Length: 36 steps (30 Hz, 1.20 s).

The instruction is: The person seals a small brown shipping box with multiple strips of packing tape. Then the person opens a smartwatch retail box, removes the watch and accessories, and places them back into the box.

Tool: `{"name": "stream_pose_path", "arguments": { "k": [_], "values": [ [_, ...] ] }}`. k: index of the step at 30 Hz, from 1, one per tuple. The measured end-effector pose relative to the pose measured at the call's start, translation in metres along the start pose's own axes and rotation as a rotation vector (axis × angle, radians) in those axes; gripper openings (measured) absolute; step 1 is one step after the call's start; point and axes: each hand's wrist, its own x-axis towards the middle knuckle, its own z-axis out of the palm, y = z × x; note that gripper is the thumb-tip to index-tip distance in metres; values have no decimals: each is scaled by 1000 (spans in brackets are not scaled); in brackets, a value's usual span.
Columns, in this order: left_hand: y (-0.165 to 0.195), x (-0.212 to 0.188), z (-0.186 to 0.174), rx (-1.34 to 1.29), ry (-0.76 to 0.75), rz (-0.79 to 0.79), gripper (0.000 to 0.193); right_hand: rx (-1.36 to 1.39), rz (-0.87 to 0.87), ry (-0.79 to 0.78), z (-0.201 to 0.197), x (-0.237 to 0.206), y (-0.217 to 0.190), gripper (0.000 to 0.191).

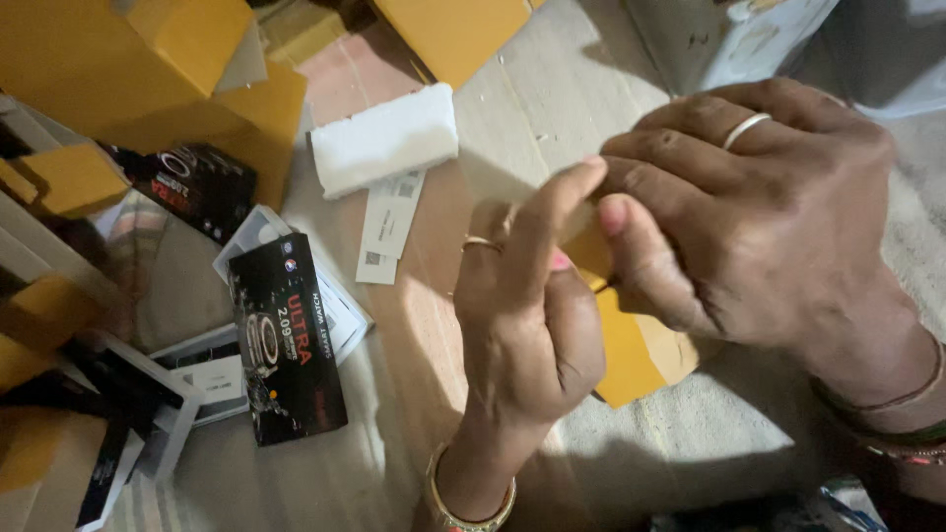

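Both hands pinch a yellow card (631, 350) above the floor: left hand (527, 296) with fingertip and thumb, right hand (759, 217) closed on its top edge. Black sleeve (286, 335) lies left.

Left hand (527, 296) raised from the wrist, fingers curled, forefinger tip meeting the right hand (759, 217), which arches over from the right, thumb and fingertips pinched together.

Flat orange card piece (631, 360), partly hidden, pinched btwn both hands.
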Motion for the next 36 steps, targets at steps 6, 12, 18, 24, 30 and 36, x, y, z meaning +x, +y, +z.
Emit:
{"name": "stream_pose_path", "arguments": {
  "k": [6,12,18,24,30,36],
  "values": [
    [5,-4,3,-82,54,9,29,329,180,122,1,-10,10,41],
    [6,-18,14,-28,143,-23,29,663,445,259,5,-34,9,48],
    [17,-15,19,-58,200,-1,34,834,516,370,4,-42,12,40],
    [7,-6,5,31,72,66,58,153,12,212,-2,-32,6,35],
    [-5,-1,7,-27,95,66,86,44,147,188,4,-5,-13,34],
    [-16,-2,6,-66,82,57,65,43,244,-5,7,8,-4,29]
  ]
}}
